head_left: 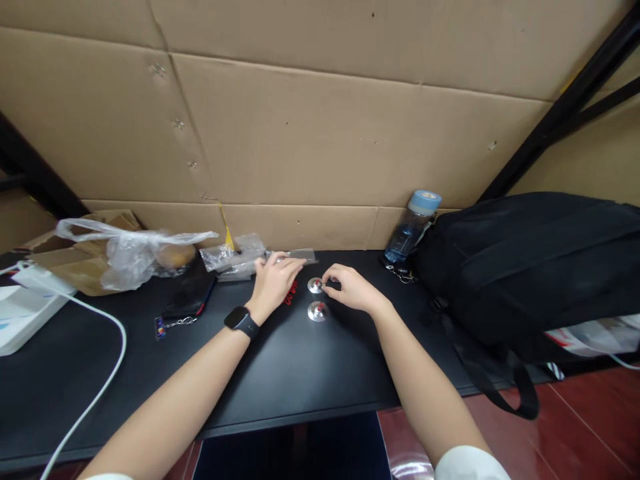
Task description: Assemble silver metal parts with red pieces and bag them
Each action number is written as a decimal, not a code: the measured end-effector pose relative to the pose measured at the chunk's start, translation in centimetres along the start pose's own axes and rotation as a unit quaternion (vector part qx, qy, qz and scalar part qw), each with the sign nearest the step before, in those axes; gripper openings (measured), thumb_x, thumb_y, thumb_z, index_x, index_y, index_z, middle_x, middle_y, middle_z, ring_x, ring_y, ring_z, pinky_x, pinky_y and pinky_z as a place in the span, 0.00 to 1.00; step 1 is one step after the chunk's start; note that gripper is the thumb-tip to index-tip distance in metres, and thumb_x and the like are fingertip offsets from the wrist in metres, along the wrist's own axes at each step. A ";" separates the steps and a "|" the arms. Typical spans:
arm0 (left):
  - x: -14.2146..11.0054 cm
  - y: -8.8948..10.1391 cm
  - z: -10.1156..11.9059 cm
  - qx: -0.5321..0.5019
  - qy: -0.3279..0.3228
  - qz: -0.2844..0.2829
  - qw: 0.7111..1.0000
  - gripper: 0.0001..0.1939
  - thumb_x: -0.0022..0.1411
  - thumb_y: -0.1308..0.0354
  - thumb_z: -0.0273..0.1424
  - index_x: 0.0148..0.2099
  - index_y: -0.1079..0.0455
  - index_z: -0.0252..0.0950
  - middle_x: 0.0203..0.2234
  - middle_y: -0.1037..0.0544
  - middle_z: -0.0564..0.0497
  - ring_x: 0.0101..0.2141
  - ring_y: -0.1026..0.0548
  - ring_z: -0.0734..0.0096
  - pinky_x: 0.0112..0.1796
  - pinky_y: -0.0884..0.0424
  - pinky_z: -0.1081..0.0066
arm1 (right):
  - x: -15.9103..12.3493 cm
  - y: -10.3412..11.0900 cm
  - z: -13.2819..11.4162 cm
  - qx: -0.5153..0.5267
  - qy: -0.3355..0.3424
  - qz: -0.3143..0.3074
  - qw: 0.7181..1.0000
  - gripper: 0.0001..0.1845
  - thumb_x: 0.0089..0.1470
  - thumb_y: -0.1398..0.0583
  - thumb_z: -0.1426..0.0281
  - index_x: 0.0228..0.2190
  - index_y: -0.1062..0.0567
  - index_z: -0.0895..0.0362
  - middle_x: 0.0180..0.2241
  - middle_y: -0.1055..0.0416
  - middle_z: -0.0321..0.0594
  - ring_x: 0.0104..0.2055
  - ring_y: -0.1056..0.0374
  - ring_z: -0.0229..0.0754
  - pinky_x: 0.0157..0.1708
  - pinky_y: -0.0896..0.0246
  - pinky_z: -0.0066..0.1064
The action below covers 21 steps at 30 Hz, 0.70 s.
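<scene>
Two small, shiny, domed metal discs with red at their centres, which look like finger cymbals, lie on the black tabletop. My right hand [349,287] pinches the right edge of the farther finger cymbal [315,286] between thumb and forefinger. The nearer finger cymbal [318,311] lies just in front of it, untouched. To the left, my left hand [276,283] is open, its fingers stretched over clear plastic packaging [303,255]. A coiled red cord [289,295] shows beside the palm, partly hidden by it. A black watch [241,321] is on the left wrist.
A blue-capped bottle [413,227] and a black backpack [530,267] stand at the right. More clear packaging [235,257], a tied plastic bag [133,257], a dark pouch [187,297] with a keyring, and a white cable [123,340] lie left. Cardboard [300,133] walls the back.
</scene>
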State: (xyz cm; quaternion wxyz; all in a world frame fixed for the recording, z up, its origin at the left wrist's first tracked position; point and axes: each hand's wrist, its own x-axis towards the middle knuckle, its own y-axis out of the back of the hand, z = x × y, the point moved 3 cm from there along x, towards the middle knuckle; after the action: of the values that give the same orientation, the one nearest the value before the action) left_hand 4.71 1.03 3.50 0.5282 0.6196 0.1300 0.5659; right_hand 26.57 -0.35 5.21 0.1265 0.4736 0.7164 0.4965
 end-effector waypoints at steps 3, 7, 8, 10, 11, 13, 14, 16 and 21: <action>-0.1 -1.1 0.8 0.016 -0.046 -0.050 0.998 0.18 0.74 0.54 0.35 0.58 0.27 0.48 0.55 0.22 0.47 0.57 0.35 0.50 0.49 0.44 0.51 | -0.2 0.1 0.1 -0.007 -0.004 -0.022 1.000 0.07 0.55 0.37 0.75 0.38 0.21 0.56 0.37 0.26 0.40 0.38 0.30 0.40 0.41 0.37 0.30; -0.6 -1.2 1.8 0.010 -0.116 -0.081 0.990 0.22 0.72 0.52 0.27 0.64 0.33 0.48 0.61 0.28 0.47 0.58 0.35 0.54 0.50 0.42 0.54 | -0.3 -0.1 -0.7 0.042 0.027 -0.123 0.991 0.16 0.48 0.30 0.70 0.41 0.20 0.54 0.34 0.25 0.36 0.33 0.31 0.38 0.35 0.37 0.27; -0.7 -1.2 2.2 0.007 -0.137 -0.090 0.986 0.22 0.71 0.51 0.26 0.64 0.33 0.48 0.60 0.28 0.47 0.59 0.35 0.55 0.50 0.42 0.55 | -0.3 -0.3 -1.0 0.055 0.034 -0.149 0.987 0.17 0.47 0.29 0.69 0.42 0.20 0.54 0.34 0.25 0.36 0.32 0.31 0.37 0.33 0.38 0.26; -0.8 -1.4 2.9 0.005 -0.171 -0.109 0.979 0.20 0.70 0.49 0.27 0.61 0.30 0.47 0.57 0.25 0.46 0.59 0.35 0.55 0.50 0.42 0.54 | -0.2 -0.8 -1.4 0.062 0.040 -0.180 0.981 0.16 0.46 0.28 0.70 0.40 0.18 0.53 0.33 0.24 0.35 0.31 0.32 0.37 0.32 0.39 0.26; -0.9 -1.5 3.1 0.006 -0.181 -0.116 0.977 0.18 0.71 0.48 0.28 0.59 0.29 0.46 0.55 0.23 0.45 0.58 0.35 0.55 0.51 0.42 0.54 | -0.2 -1.1 -1.5 0.058 0.041 -0.187 0.980 0.13 0.47 0.28 0.71 0.37 0.17 0.53 0.32 0.24 0.34 0.31 0.31 0.36 0.32 0.39 0.25; -0.9 -1.6 3.4 0.010 -0.183 -0.122 0.976 0.15 0.71 0.48 0.30 0.56 0.27 0.44 0.49 0.20 0.44 0.57 0.34 0.54 0.50 0.43 0.53 | 0.0 -1.6 -1.6 0.045 0.043 -0.196 0.979 0.06 0.49 0.30 0.73 0.32 0.16 0.54 0.30 0.24 0.34 0.30 0.31 0.36 0.31 0.40 0.25; -0.8 -1.7 3.4 0.013 -0.178 -0.119 0.977 0.15 0.71 0.48 0.30 0.56 0.27 0.43 0.48 0.19 0.44 0.56 0.33 0.54 0.50 0.43 0.53 | 0.0 -1.9 -1.5 0.038 0.044 -0.198 0.979 0.04 0.50 0.31 0.75 0.30 0.16 0.54 0.29 0.24 0.34 0.29 0.31 0.36 0.31 0.41 0.25; -0.8 -1.7 3.4 0.019 -0.166 -0.106 0.980 0.18 0.71 0.49 0.29 0.60 0.30 0.44 0.50 0.20 0.44 0.56 0.33 0.54 0.50 0.42 0.53 | 0.0 -2.2 -1.3 0.024 0.040 -0.189 0.981 0.06 0.50 0.32 0.77 0.30 0.16 0.54 0.28 0.23 0.34 0.28 0.31 0.35 0.31 0.41 0.25; -1.0 -2.3 3.3 0.027 -0.181 -0.104 0.978 0.22 0.70 0.48 0.27 0.63 0.33 0.47 0.57 0.25 0.46 0.60 0.36 0.54 0.50 0.42 0.54 | 0.0 -2.6 -0.2 -0.024 0.013 -0.162 0.986 0.08 0.49 0.31 0.77 0.32 0.17 0.52 0.28 0.22 0.34 0.28 0.30 0.37 0.30 0.43 0.26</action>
State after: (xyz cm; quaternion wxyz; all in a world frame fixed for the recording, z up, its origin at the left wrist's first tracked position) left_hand 8.15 -0.47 1.78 0.5817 0.7091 0.1109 0.3828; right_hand 24.99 -0.68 3.15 0.2070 0.3414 0.7733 0.4925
